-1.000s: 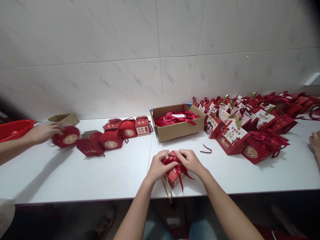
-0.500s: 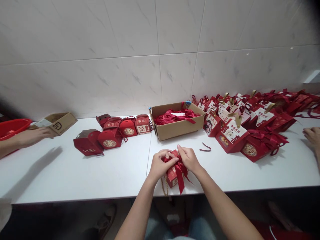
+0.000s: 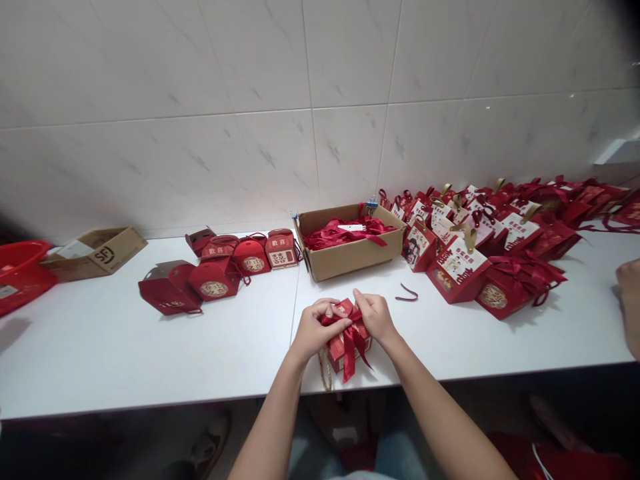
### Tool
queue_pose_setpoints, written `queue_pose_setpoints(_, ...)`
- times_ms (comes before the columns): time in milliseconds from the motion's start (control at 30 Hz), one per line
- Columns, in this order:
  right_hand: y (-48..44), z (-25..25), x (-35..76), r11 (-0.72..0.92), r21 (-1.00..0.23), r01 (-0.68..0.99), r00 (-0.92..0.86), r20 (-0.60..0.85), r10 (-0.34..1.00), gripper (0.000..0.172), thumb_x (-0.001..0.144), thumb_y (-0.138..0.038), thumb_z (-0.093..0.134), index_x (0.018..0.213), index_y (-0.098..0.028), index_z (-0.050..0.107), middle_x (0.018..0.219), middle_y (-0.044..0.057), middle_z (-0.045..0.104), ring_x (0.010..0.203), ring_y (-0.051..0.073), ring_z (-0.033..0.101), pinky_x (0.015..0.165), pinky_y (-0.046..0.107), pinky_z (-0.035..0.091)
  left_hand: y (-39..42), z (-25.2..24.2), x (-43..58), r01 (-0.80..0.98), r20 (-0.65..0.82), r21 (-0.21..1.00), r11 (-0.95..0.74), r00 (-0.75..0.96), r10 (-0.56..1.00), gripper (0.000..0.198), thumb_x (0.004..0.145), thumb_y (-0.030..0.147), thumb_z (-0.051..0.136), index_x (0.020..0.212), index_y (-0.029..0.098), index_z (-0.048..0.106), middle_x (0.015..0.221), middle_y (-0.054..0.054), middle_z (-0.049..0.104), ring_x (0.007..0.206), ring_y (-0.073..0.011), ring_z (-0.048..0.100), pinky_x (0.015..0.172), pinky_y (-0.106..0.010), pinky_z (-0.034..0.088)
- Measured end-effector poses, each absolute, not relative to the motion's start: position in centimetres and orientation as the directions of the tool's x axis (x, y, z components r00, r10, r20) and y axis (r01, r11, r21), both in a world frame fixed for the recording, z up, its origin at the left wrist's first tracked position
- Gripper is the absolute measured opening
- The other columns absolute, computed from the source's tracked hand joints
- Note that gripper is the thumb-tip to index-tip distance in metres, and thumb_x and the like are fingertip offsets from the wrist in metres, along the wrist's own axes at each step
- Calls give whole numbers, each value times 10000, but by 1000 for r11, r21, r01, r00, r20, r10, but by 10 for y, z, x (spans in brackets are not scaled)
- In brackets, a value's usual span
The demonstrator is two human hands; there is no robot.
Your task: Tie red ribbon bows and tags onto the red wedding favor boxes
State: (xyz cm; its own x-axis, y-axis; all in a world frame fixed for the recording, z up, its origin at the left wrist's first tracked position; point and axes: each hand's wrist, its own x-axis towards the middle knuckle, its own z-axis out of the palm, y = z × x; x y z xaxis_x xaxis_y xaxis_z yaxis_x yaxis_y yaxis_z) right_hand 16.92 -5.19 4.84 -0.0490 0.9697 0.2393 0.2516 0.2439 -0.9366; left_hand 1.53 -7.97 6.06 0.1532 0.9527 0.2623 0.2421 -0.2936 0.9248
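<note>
A small red gift box (image 3: 337,351) with a gold cord at its left side stands near the table's front edge. Dark red ribbon (image 3: 350,353) is looped on its top, with the tails hanging down over the front. My left hand (image 3: 314,328) is closed on the ribbon from the left, thumb and fingers pinched together. From the right, my right hand (image 3: 375,315) pinches the ribbon too, its thumb pointing up. The knot itself is partly hidden by my fingers.
Behind my hands lies a cardboard box (image 3: 355,262) of red ribbons. Several red boxes (image 3: 215,279) stand left, many more (image 3: 457,270) right. A loose strip (image 3: 407,293) lies nearby. Far left are an SF carton (image 3: 103,257) and a red basin (image 3: 30,267). Another person's hand (image 3: 630,287) is at the right edge.
The view has shifted slightly. The other person's arm at the left has left the carton and gone out of view. The ribbon tails hang further to the left; my hands keep their hold.
</note>
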Motion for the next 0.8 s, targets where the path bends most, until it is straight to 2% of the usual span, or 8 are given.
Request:
queue_pose_setpoints(200,-47,47,169,238,-940,244,-64,230,971,479,803,-469,457,460,-205,253,463,-46,222,458,82,230,461,245,186,-80,61,13,247,249,927,-282,157,956,474,677,300,709,515,221,271,688,-72,684,1027,-241,596,870,-375,468)
queue_pose_setpoints(300,-46,47,172,246,-940,236,-75,235,969,465,810,-460,447,469,-205,261,468,-45,235,468,85,238,464,244,199,-80,61,13,249,246,927,-279,155,957,468,685,316,701,522,220,273,716,-78,697,1034,-240,595,890,-395,465)
queue_pose_setpoints(433,-48,49,177,283,-935,215,-176,248,953,434,815,-462,466,508,-200,309,511,-44,282,503,94,298,489,238,262,-81,63,11,223,279,919,-326,217,935,357,772,362,620,553,200,388,855,-101,704,1063,-229,581,943,-406,438)
queue_pose_setpoints(533,-49,50,182,308,-937,164,-266,258,929,400,839,-455,462,554,-197,350,553,-42,326,536,102,348,524,234,312,-80,64,8,206,291,917,-342,240,926,325,841,407,524,613,176,514,968,-119,677,1013,-221,596,929,-388,444)
queue_pose_setpoints(600,-49,48,187,313,-943,114,-268,274,924,317,851,-436,460,648,-193,442,617,-29,411,590,115,415,579,237,368,-81,64,6,214,284,922,-323,192,939,317,866,421,481,700,169,575,1044,-121,651,1011,-219,596,916,-376,446)
queue_pose_setpoints(667,-51,43,196,289,-955,64,-222,268,937,213,850,-403,464,865,-198,519,743,-1,504,670,135,483,635,252,420,-84,60,1,230,290,923,-308,109,951,290,881,425,454,840,180,604,1117,-112,624,1075,-224,566,932,-372,428)
queue_pose_setpoints(733,-55,34,210,260,-965,21,-199,251,947,271,837,-343,460,1071,-212,497,910,44,555,792,163,538,703,285,464,-91,52,-5,248,282,928,-278,22,959,295,890,433,429,966,197,589,1141,-102,611,1118,-226,538,941,-371,419)
queue_pose_setpoints(800,-63,22,225,264,-965,5,-251,254,934,381,807,-276,472,1184,-224,467,1113,91,550,998,203,543,835,347,468,-101,41,-11,246,236,945,-217,-51,970,313,889,442,422,1040,206,559,1118,-97,610,1102,-224,547,925,-369,431)
